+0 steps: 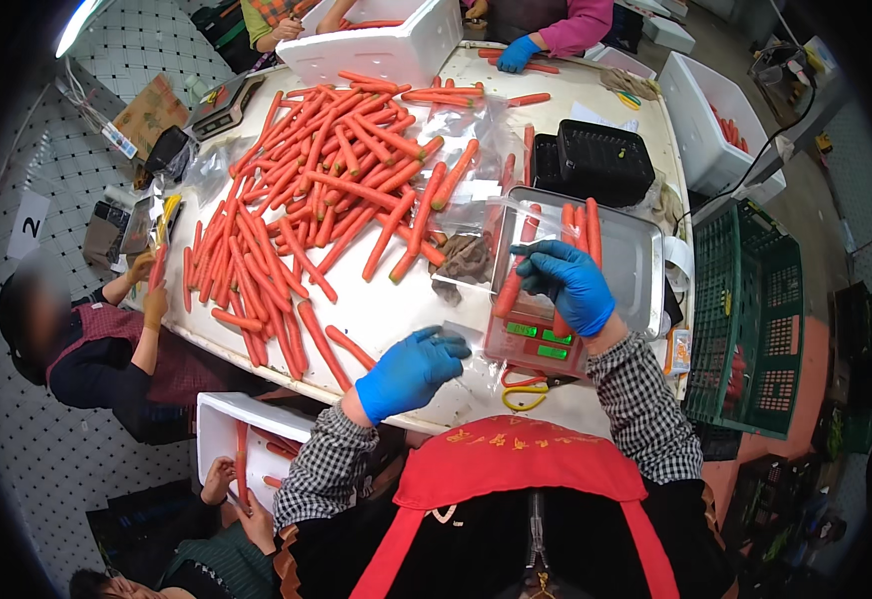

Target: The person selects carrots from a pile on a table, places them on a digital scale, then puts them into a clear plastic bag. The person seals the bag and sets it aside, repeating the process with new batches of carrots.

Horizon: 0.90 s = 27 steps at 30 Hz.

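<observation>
My left hand [413,374], in a blue glove, is over the table's near edge with its fingers extended. Clear plastic film lies by its fingertips; contact cannot be told. My right hand [567,288], also gloved in blue, is over the metal tray [630,247] of a digital scale [537,337] with lit green displays. Its fingers are bent beside a clear plastic bag; whether they grip the film is unclear. Several carrots [593,228] lie on the tray, partly under this hand. Yellow-handled scissors [525,391] lie below the scale. A large carrot pile [331,172] covers the table's left and middle.
Black plastic trays [604,161] and a brown cloth [466,262] lie near the scale. White foam boxes [376,52] stand at the far edge and around the table. A green crate [750,314] is at right. Co-workers handle carrots at left [106,337], lower left [218,554] and the far side.
</observation>
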Each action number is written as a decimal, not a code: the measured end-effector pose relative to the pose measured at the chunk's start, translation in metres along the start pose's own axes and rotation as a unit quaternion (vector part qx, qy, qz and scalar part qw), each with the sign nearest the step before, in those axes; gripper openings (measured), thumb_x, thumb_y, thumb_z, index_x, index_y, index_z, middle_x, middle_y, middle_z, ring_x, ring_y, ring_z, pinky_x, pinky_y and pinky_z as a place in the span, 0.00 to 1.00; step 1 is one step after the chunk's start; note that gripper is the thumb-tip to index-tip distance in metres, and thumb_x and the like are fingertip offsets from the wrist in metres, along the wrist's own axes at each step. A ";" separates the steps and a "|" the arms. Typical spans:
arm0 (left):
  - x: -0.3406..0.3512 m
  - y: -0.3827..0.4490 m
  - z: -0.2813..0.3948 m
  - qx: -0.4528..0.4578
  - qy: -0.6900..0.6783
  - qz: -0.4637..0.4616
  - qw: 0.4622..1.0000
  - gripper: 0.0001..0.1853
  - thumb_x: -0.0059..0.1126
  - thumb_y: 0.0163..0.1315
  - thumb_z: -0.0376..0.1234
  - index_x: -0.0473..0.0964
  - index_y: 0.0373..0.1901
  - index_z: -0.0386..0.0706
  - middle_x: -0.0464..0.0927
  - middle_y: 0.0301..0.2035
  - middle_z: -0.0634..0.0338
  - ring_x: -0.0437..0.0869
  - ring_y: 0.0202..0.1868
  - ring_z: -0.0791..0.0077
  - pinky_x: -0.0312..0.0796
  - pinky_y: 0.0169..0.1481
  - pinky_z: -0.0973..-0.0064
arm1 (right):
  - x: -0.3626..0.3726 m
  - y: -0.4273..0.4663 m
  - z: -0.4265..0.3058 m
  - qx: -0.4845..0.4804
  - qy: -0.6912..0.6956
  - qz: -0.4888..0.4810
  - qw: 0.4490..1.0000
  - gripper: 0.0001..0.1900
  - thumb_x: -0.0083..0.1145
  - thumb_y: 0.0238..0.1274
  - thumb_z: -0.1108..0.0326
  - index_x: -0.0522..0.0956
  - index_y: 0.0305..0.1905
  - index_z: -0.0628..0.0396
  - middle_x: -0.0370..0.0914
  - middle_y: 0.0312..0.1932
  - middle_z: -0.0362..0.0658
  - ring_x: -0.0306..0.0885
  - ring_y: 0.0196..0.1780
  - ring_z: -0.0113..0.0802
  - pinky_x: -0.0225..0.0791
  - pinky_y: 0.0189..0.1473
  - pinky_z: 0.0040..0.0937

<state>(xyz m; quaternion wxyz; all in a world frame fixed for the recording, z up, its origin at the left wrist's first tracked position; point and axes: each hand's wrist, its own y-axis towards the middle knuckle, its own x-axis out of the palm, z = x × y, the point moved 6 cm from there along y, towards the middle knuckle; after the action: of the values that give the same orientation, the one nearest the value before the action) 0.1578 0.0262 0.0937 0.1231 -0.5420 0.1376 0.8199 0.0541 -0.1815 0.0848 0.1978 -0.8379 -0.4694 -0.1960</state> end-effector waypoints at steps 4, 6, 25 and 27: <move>-0.019 0.004 -0.011 -0.148 -0.196 0.111 0.963 0.39 0.68 0.57 0.36 0.62 0.71 0.44 0.72 0.61 0.46 0.74 0.63 0.52 0.64 0.68 0.58 | 0.017 -0.011 0.008 -0.044 -0.035 0.069 0.996 0.13 0.52 0.71 0.70 0.81 0.54 0.61 0.84 0.44 0.45 0.83 0.46 0.29 0.76 0.51 0.26; -0.015 0.006 -0.021 -0.211 -0.428 0.174 0.861 0.34 0.63 0.63 0.35 0.62 0.71 0.41 0.73 0.61 0.46 0.77 0.60 0.60 0.69 0.64 0.67 | 0.030 -0.018 0.017 -0.093 -0.047 0.049 0.993 0.14 0.53 0.70 0.73 0.79 0.56 0.62 0.83 0.49 0.46 0.82 0.50 0.31 0.74 0.56 0.26; -0.068 0.020 0.007 -0.206 0.083 0.420 0.880 0.17 0.72 0.53 0.32 0.77 0.44 0.41 0.77 0.35 0.56 0.79 0.36 0.61 0.72 0.36 0.67 | 0.037 -0.046 0.037 -0.073 -0.136 0.005 0.988 0.15 0.58 0.67 0.72 0.79 0.56 0.60 0.82 0.48 0.42 0.79 0.46 0.26 0.71 0.51 0.22; -0.068 0.014 0.014 -0.281 0.089 0.456 0.840 0.21 0.73 0.50 0.29 0.76 0.46 0.39 0.76 0.35 0.58 0.78 0.31 0.67 0.72 0.35 0.71 | 0.032 -0.044 0.041 -0.082 -0.157 0.051 0.983 0.09 0.57 0.68 0.73 0.83 0.48 0.62 0.84 0.44 0.41 0.79 0.47 0.25 0.72 0.51 0.22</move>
<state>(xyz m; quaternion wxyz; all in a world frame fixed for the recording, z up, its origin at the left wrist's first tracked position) 0.1669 0.0142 0.1628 -0.4353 -0.4997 0.1430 0.7351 0.0370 -0.1161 0.0727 0.0616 -0.8945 -0.4337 -0.0899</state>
